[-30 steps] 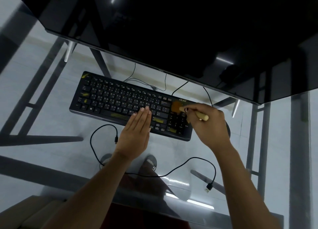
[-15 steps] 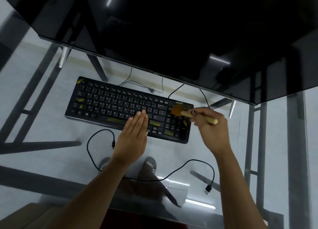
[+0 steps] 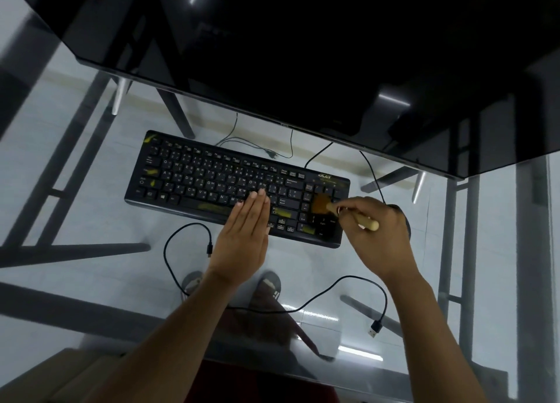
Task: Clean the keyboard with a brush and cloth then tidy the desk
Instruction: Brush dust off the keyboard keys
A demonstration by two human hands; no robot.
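A black keyboard (image 3: 206, 178) with yellow smudges on some keys lies on the glass desk (image 3: 91, 221). My right hand (image 3: 375, 236) grips a small wooden-handled brush (image 3: 325, 205), whose brown bristles rest on the number pad at the keyboard's right end. My left hand (image 3: 245, 236) lies flat with fingers together, its fingertips pressing on the keys near the keyboard's lower middle. No cloth is visible.
A large dark monitor (image 3: 303, 54) overhangs the far side of the desk. A loose black USB cable (image 3: 303, 305) loops across the glass near me, its plug (image 3: 375, 330) at the right. A dark mouse (image 3: 403, 221) is partly hidden behind my right hand.
The brush head has shifted slightly down the number pad, from its top toward the middle. My left hand stays flat on the keys. The camera view has shifted a little.
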